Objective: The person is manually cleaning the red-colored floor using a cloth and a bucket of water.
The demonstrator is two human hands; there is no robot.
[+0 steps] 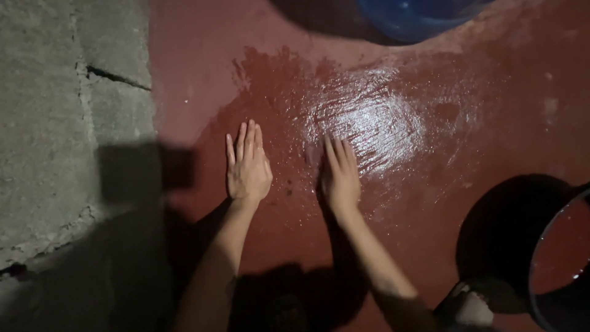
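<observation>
Left hand [247,166] and right hand [338,174] lie spread, palms down, on wet red floor [381,117].

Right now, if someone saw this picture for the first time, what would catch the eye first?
First, the shiny wet patch glaring on the red floor, just ahead of both flat, open hands: the left hand lies at the patch's edge, the right hand in the wet. Next come the blue basin at the top edge and the dark bucket at lower right, beside grey cracked concrete on the left.
</observation>
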